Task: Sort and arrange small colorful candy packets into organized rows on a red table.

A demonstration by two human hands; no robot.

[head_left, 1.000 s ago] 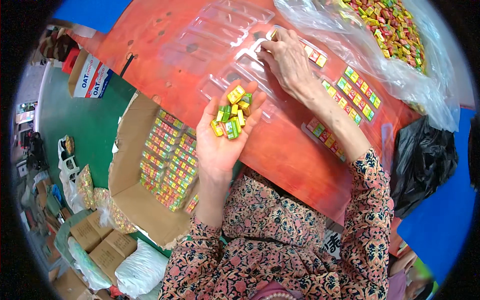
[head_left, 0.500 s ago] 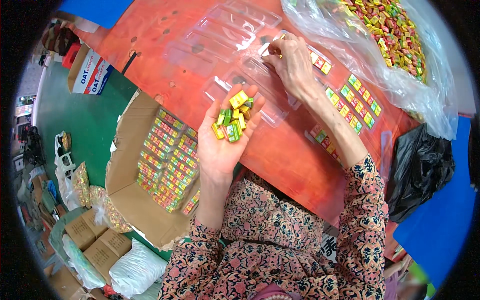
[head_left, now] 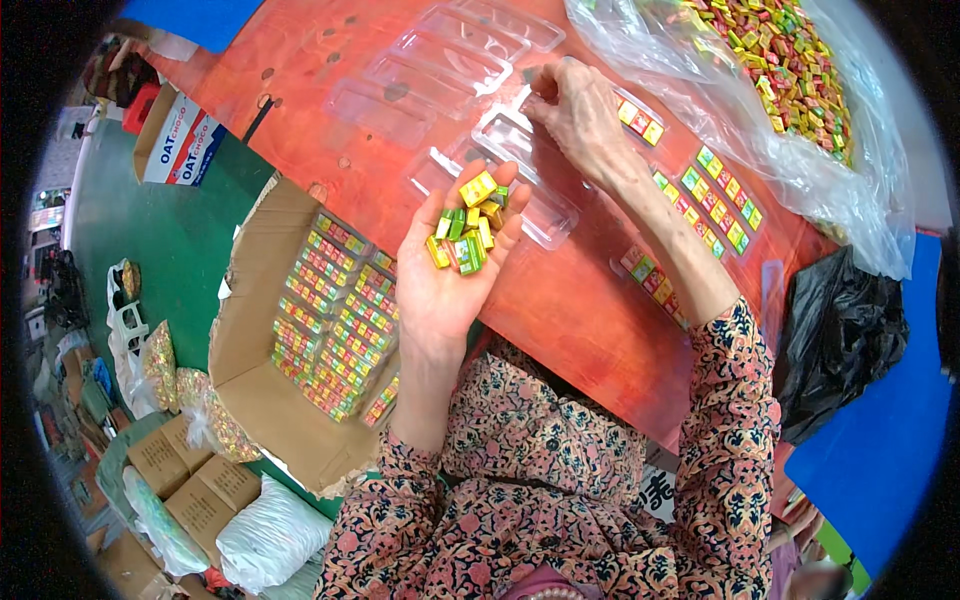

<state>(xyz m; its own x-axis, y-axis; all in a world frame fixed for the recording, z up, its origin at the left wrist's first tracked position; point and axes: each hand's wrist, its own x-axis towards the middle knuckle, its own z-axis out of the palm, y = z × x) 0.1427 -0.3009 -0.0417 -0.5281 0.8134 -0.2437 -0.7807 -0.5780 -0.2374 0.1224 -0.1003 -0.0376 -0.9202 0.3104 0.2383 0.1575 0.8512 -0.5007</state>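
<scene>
My left hand (head_left: 437, 285) is palm up above the near edge of the red table, fingers cupped around a small heap of wrapped candies (head_left: 468, 250) in yellow and green. Ahead and to its right, my right hand (head_left: 580, 115) has its thumb and fingertips pinched together at the far end of a clear plastic tray (head_left: 550, 232). Whatever lies between those fingertips is hidden. Candy rows (head_left: 718, 200) in yellow, red and green stand right of my right forearm, and another filled row (head_left: 655, 285) lies beneath it.
More clear trays (head_left: 450, 60) lie at the far side of the table. A big plastic bag of loose candies (head_left: 780, 75) stands far right, with a black bag (head_left: 840, 335) nearer. Left of me, an open carton (head_left: 250, 300) holds packed candy trays (head_left: 335, 320).
My right hand has shifted slightly, its fingertips staying pinched over the tray's far end. My left hand has risen a little with the candies still in its palm.
</scene>
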